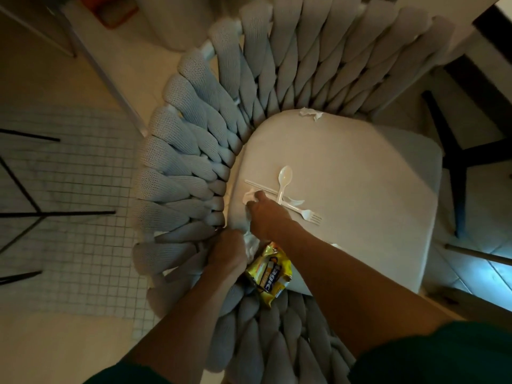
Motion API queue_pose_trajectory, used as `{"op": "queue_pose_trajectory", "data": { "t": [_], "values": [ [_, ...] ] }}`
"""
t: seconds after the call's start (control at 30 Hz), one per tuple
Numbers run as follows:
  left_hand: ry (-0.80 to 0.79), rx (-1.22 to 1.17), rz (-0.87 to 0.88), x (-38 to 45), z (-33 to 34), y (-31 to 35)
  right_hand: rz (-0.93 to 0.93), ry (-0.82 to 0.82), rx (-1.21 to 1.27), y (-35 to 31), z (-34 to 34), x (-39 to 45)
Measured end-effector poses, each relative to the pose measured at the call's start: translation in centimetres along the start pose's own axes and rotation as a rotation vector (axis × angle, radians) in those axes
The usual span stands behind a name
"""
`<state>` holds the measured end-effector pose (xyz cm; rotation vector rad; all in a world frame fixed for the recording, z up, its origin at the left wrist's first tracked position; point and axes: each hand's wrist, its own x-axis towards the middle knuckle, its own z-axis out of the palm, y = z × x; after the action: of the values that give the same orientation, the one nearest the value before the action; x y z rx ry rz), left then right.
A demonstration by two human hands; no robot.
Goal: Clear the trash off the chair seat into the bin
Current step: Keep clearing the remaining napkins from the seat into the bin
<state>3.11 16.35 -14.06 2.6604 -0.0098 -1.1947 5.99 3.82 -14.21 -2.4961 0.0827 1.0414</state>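
I look down on a pale chair seat [346, 173] ringed by a grey woven backrest [194, 126]. My right hand [266, 217] reaches over the seat's left side and pinches a white crumpled tissue [249, 196]. My left hand [228, 252] grips more white crumpled paper [251, 245] at the seat's near edge, with a yellow snack wrapper [270, 273] hanging beside it. A white plastic spoon [284, 180], a plastic fork [307, 214] and a straw [260, 185] lie crossed just right of my right hand. Another tissue scrap [311, 113] sits at the seat's far edge. No bin is in sight.
A small-tiled mat [69, 203] with thin black metal legs [30, 214] lies left of the chair. Dark table legs [457, 162] stand at the right. An orange object [110, 9] sits at the top left on the floor.
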Motion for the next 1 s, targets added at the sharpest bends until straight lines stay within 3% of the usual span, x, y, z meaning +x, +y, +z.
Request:
{"op": "queue_pose_trajectory", "data": {
  "t": [0.13, 0.23, 0.4, 0.6, 0.83, 1.0],
  "values": [
    [0.068, -0.015, 0.015, -1.1, -1.2, -0.3, -0.022, 0.127, 0.15, 0.5, -0.8, -2.1],
    [0.073, -0.078, -0.011, -3.1, -2.7, 0.6, -0.021, 0.314, 0.311, 1.2, -2.2, -5.3],
    [0.145, -0.159, -0.007, -7.6, -4.7, 3.0, 0.022, 0.513, 0.39, 3.1, -3.5, -10.6],
    [0.216, -0.251, 0.114, -14.0, -4.3, 7.5, 0.08, 0.527, 0.626, 6.5, -4.5, -18.6],
    [0.304, -0.169, 0.208, -21.8, 0.4, 14.1, 0.121, 0.528, 0.622, 13.5, -3.5, -28.6],
    [0.256, -0.15, 0.276, -26.6, 4.6, 19.0, 0.13, 0.537, 0.585, 19.0, -2.2, -35.1]
  ]
}}
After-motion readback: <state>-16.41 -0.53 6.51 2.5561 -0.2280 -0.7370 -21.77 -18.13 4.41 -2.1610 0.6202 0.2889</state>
